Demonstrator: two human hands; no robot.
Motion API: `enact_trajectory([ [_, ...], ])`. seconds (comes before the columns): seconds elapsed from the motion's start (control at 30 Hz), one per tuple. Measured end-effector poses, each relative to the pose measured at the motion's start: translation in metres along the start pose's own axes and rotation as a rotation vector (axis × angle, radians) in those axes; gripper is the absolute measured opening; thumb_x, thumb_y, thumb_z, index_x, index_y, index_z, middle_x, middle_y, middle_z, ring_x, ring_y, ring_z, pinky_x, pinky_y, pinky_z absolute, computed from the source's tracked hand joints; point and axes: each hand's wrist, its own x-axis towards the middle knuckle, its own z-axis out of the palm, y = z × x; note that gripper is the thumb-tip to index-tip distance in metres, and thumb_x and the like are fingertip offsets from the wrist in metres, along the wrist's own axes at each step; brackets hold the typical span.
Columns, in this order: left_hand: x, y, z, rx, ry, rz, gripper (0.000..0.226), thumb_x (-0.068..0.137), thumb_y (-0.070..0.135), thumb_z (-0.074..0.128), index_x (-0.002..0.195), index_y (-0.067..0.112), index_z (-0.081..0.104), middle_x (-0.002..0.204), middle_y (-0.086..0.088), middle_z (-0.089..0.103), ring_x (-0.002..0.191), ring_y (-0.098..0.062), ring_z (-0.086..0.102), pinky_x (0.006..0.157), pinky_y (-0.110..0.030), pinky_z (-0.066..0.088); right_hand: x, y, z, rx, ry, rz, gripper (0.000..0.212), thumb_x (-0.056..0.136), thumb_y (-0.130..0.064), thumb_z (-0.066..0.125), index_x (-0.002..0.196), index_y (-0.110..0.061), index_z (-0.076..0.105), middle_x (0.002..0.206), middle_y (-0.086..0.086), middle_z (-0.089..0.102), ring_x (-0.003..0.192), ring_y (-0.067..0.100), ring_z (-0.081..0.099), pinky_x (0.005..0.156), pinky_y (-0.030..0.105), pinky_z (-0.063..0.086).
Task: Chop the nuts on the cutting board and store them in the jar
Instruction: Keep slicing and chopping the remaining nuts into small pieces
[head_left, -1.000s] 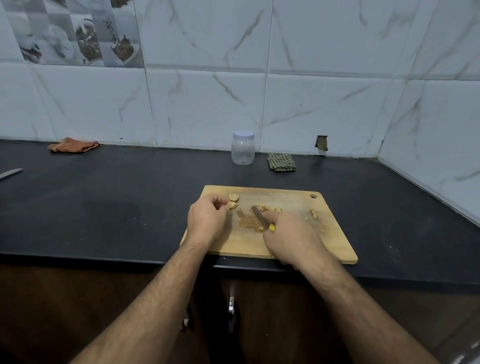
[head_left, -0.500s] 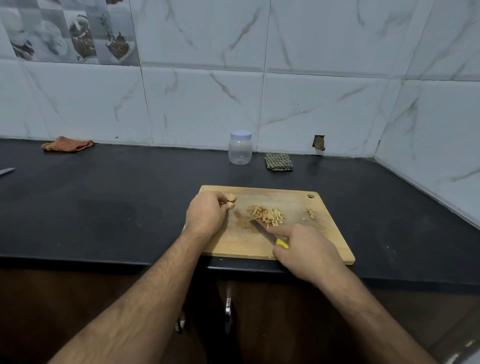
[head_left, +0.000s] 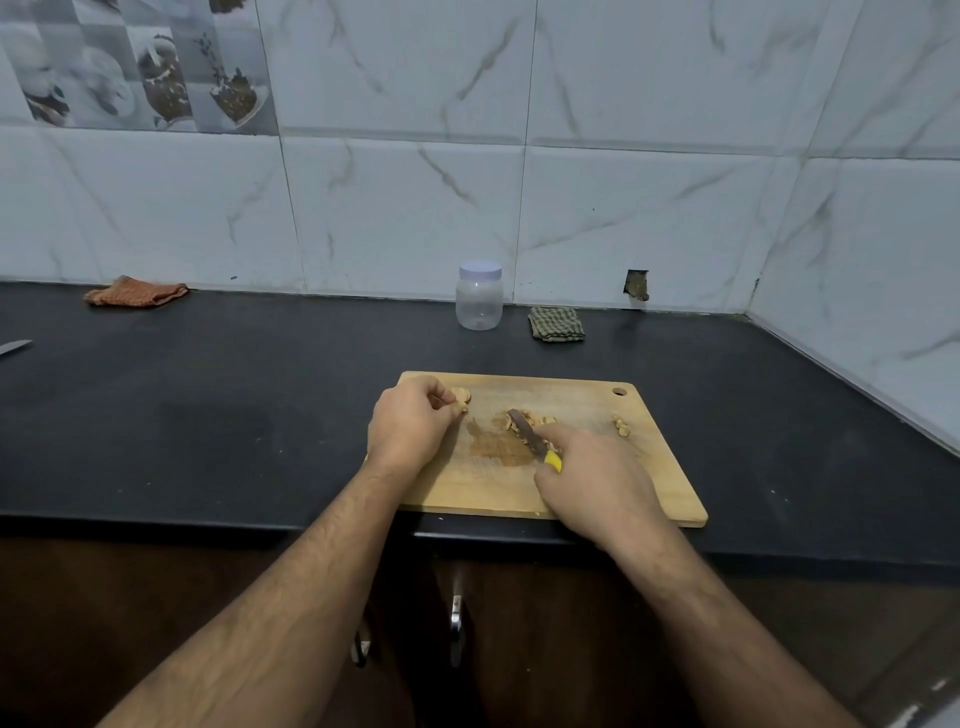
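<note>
A wooden cutting board (head_left: 660, 478) lies at the counter's front edge. My right hand (head_left: 592, 483) grips a yellow-handled knife (head_left: 530, 434), its blade lying across a pile of chopped nuts (head_left: 543, 418) at the board's middle. My left hand (head_left: 410, 428) rests on the board's left part with curled fingers, pinching whole nuts (head_left: 461, 397) at its fingertips. A few more nut pieces (head_left: 621, 425) lie near the board's right side. The clear plastic jar (head_left: 479, 303) with a white lid stands shut by the back wall.
A green checked cloth (head_left: 556, 325) lies right of the jar. An orange cloth (head_left: 136, 292) sits at the back left. A second knife blade (head_left: 14, 347) pokes in at the left edge. The tiled wall meets the dark counter (head_left: 208, 405) in a corner on the right.
My right hand pulled the knife back toward me, then moved it forward again onto the chopped pile. My left hand stayed by the whole nuts.
</note>
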Motion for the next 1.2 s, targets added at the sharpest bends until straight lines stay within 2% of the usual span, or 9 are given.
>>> enact_trajectory([
  [0.13, -0.001, 0.008, -0.003, -0.074, -0.114, -0.066, 0.015, 0.079, 0.034, 0.078, 0.070, 0.025, 0.072, 0.070, 0.016, 0.067, 0.078, -0.006, 0.062, 0.070, -0.031, 0.049, 0.001, -0.010, 0.004, 0.052, -0.059, 0.004, 0.056, 0.091, -0.023, 0.053, 0.145, -0.034, 0.045, 0.127, -0.004, 0.064, 0.109, 0.019, 0.059, 0.085, 0.032, 0.052],
  [0.23, -0.002, 0.012, -0.005, -0.061, -0.173, -0.098, 0.019, 0.081, 0.028, 0.075, 0.063, 0.020, 0.072, 0.059, 0.015, 0.064, 0.072, -0.010, 0.061, 0.068, -0.030, 0.050, 0.002, -0.012, 0.004, 0.051, -0.103, 0.001, 0.052, 0.091, -0.022, 0.054, 0.142, -0.033, 0.049, 0.125, -0.004, 0.064, 0.107, 0.018, 0.058, 0.083, 0.031, 0.051],
  [0.3, -0.002, 0.014, -0.006, -0.027, -0.215, -0.107, 0.021, 0.082, 0.030, 0.074, 0.064, 0.018, 0.073, 0.063, 0.010, 0.068, 0.070, -0.012, 0.061, 0.070, -0.032, 0.051, 0.002, -0.014, 0.003, 0.050, -0.135, -0.001, 0.050, 0.090, -0.021, 0.054, 0.139, -0.032, 0.053, 0.116, -0.004, 0.066, 0.097, 0.016, 0.062, 0.077, 0.030, 0.052],
  [0.4, -0.005, 0.016, -0.008, 0.048, -0.319, -0.103, 0.028, 0.088, 0.036, 0.069, 0.066, 0.019, 0.075, 0.071, 0.004, 0.074, 0.067, -0.010, 0.059, 0.071, -0.029, 0.049, 0.001, -0.015, 0.001, 0.073, -0.187, 0.013, 0.051, 0.090, -0.018, 0.052, 0.139, -0.031, 0.050, 0.100, -0.006, 0.066, 0.063, 0.011, 0.069, 0.067, 0.030, 0.059],
  [0.47, -0.004, 0.015, -0.011, 0.114, -0.338, -0.102, 0.030, 0.088, 0.038, 0.066, 0.065, 0.021, 0.074, 0.071, 0.007, 0.073, 0.074, -0.011, 0.063, 0.074, -0.029, 0.051, 0.000, -0.015, -0.001, 0.077, -0.209, 0.019, 0.050, 0.090, -0.015, 0.051, 0.138, -0.030, 0.051, 0.097, -0.005, 0.066, 0.052, 0.010, 0.068, 0.064, 0.031, 0.060],
  [0.63, -0.002, 0.016, -0.016, 0.144, -0.351, -0.016, 0.002, 0.084, 0.027, 0.075, 0.083, 0.029, 0.076, 0.082, 0.017, 0.069, 0.086, -0.004, 0.062, 0.079, -0.026, 0.050, -0.006, -0.017, 0.000, 0.067, -0.184, 0.016, 0.055, 0.088, -0.015, 0.052, 0.140, -0.033, 0.049, 0.109, -0.003, 0.064, 0.074, 0.015, 0.067, 0.071, 0.036, 0.061],
  [0.8, -0.008, 0.019, -0.004, 0.150, -0.365, 0.069, 0.012, 0.085, 0.022, 0.076, 0.095, 0.028, 0.076, 0.085, 0.013, 0.069, 0.076, -0.003, 0.059, 0.066, -0.020, 0.043, -0.006, -0.024, 0.002, 0.010, -0.196, -0.004, 0.054, 0.090, -0.012, 0.049, 0.142, -0.029, 0.049, 0.114, -0.001, 0.064, 0.097, 0.019, 0.061, 0.082, 0.034, 0.055],
  [0.97, -0.010, 0.018, 0.002, 0.159, -0.296, 0.044, 0.007, 0.084, 0.027, 0.075, 0.089, 0.031, 0.077, 0.086, 0.014, 0.068, 0.083, -0.007, 0.060, 0.072, -0.023, 0.045, 0.000, -0.029, -0.003, -0.104, -0.199, 0.005, 0.032, 0.093, -0.014, 0.048, 0.121, -0.020, 0.061, 0.084, -0.003, 0.054, 0.078, 0.017, 0.054, 0.067, 0.030, 0.048],
  [1.2, -0.009, 0.019, 0.006, 0.270, -0.283, 0.129, 0.011, 0.087, 0.026, 0.071, 0.094, 0.027, 0.078, 0.102, 0.011, 0.074, 0.095, -0.010, 0.064, 0.083, -0.027, 0.051, 0.000, -0.038, -0.003, -0.159, -0.186, -0.022, 0.036, 0.093, -0.011, 0.046, 0.125, -0.019, 0.060, 0.089, -0.001, 0.053, 0.081, 0.018, 0.053, 0.068, 0.031, 0.047],
])
